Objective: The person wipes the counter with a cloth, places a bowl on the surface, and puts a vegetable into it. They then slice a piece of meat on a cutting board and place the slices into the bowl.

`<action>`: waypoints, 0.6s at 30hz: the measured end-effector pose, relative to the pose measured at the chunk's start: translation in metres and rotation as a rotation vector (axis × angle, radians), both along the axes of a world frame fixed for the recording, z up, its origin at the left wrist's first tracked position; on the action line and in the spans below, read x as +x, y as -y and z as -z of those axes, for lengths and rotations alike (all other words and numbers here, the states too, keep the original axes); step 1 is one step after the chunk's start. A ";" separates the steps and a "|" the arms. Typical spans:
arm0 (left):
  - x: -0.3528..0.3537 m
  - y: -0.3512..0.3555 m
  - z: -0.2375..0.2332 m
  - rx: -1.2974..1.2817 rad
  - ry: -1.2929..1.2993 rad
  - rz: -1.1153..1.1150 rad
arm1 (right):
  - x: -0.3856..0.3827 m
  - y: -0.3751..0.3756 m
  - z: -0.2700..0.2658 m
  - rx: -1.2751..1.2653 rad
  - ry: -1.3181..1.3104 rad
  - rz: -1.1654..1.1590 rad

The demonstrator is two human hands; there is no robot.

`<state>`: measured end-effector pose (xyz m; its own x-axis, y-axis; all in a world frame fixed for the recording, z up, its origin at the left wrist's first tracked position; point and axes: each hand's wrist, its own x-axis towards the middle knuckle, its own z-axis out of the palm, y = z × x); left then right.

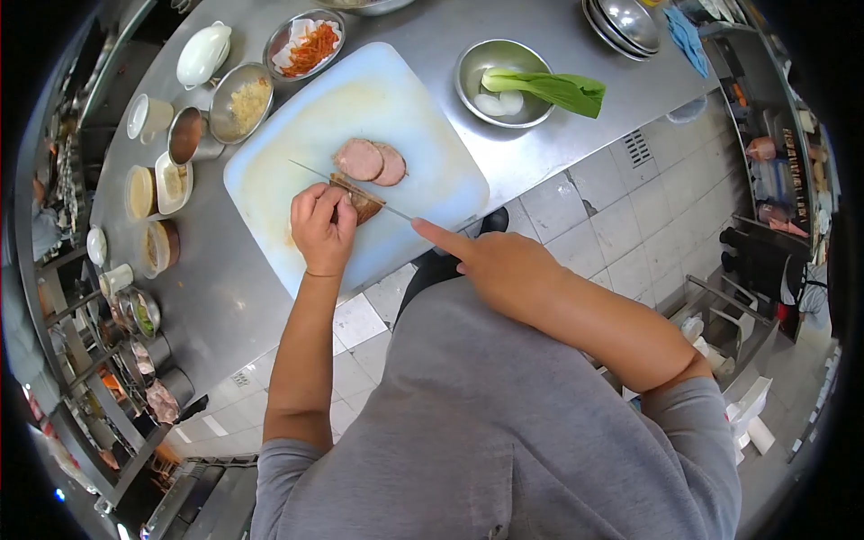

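On the white cutting board [414, 99] lies a piece of browned meat [367, 208], and my left hand [322, 229] is closed on its near left end. A thin knife blade [310, 168] stands against the meat's far side. My right hand [504, 265] is wrapped round the knife's handle, which it hides, with the index finger stretched along the top of the blade. Two round pink slices [358, 160] lie just beyond the blade, one overlapping the other.
A steel bowl [466, 85] with a leafy green stalk and white pieces stands right of the board. Bowls of shredded orange food [310, 49] and chopped pale food [249, 103], plus several containers, line the left. Stacked bowls [630, 25] sit at the far right.
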<state>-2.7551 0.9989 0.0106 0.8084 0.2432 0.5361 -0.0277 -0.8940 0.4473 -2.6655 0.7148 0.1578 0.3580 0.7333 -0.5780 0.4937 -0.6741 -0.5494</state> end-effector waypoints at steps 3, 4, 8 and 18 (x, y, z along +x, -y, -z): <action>0.001 -0.001 0.000 0.002 -0.029 -0.016 | -0.006 0.006 -0.026 -0.053 0.009 -0.009; 0.000 0.001 0.000 -0.005 -0.033 -0.022 | -0.010 0.010 -0.038 -0.083 0.009 -0.009; -0.001 0.002 -0.001 -0.018 -0.039 -0.023 | -0.006 0.016 -0.055 -0.277 -0.114 -0.026; 0.000 -0.001 0.003 -0.036 -0.039 -0.059 | 0.001 -0.009 -0.021 -0.036 -0.071 -0.006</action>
<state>-2.7555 0.9995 0.0079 0.8119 0.3097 0.4948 0.0427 -0.8769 0.4787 -2.6649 0.7239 0.1790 0.3106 0.7139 -0.6276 0.4588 -0.6908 -0.5588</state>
